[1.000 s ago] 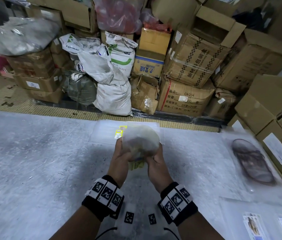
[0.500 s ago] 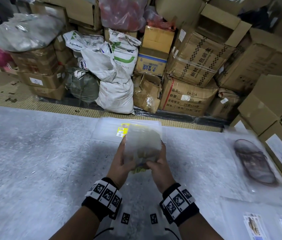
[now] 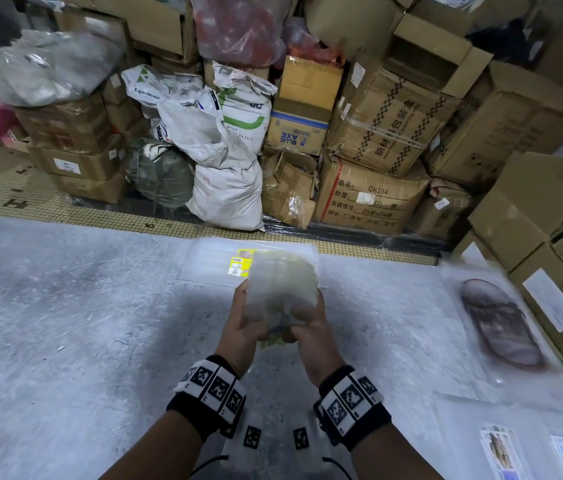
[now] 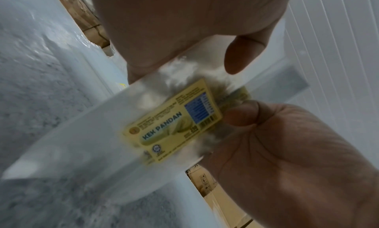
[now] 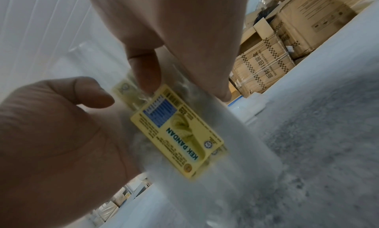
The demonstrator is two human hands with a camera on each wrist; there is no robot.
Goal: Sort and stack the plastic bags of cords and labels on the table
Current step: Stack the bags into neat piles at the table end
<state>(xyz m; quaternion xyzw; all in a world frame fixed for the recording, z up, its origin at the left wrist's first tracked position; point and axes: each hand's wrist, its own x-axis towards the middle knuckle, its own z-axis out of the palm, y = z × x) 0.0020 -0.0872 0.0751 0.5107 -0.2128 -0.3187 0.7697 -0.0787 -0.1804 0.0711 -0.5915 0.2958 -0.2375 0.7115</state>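
Note:
Both hands hold one clear plastic bag (image 3: 283, 285) upright above the middle of the grey table (image 3: 65, 323). The bag carries yellow "KEK PANDAN" labels (image 4: 174, 126), also plain in the right wrist view as labels (image 5: 178, 134). My left hand (image 3: 243, 320) pinches the bag's lower left part, thumb on the near face. My right hand (image 3: 307, 327) pinches the lower right part, its thumb pressing near the labels. The bag's top is blurred.
A flat stack of clear bags (image 3: 211, 268) with a yellow label lies at the table's far edge. A bag of dark cords (image 3: 501, 323) lies at right, bags of picture labels (image 3: 508, 448) at lower right. Cardboard boxes (image 3: 557, 292) line the right side.
The bag looked bulged and rounded one second ago; it now stands flatter and taller between the hands. Both hands stay in nearly the same spot.

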